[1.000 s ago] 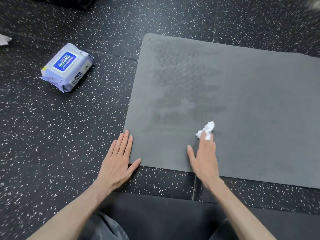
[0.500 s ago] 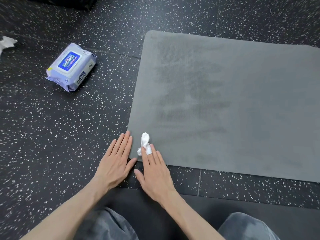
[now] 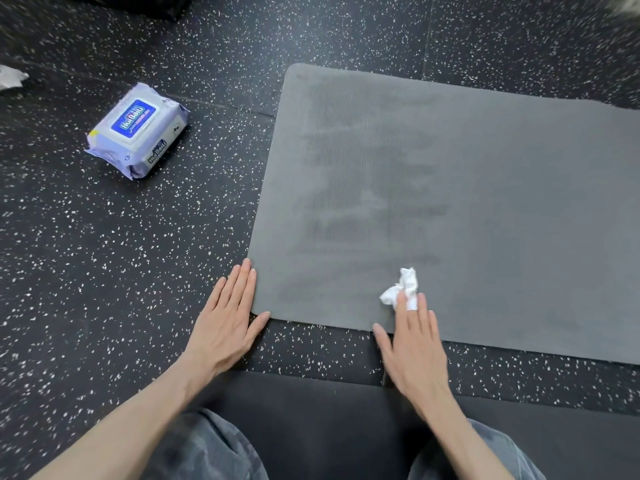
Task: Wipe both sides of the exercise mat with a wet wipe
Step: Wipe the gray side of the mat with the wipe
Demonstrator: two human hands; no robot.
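Both hands flat, left hand (image 3: 227, 327) beside grey mat (image 3: 502, 202), right hand (image 3: 414, 344) fingertips on crumpled wipe (image 3: 403, 287); closed wipe pack (image 3: 138, 129) apart.

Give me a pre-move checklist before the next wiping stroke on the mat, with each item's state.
1. Wet wipe under the right hand fingers, pressed to the mat: ok.
2. Left hand flat at the exercise mat near corner, steadying it: ok.
3. Mat lying flat, no folds visible: ok.
4. Damp streaks cover the left part; right part looks dry: not ok.
5. Underside wiped: cannot tell.
6. Wipes pack on the floor, left of the mat: ok.
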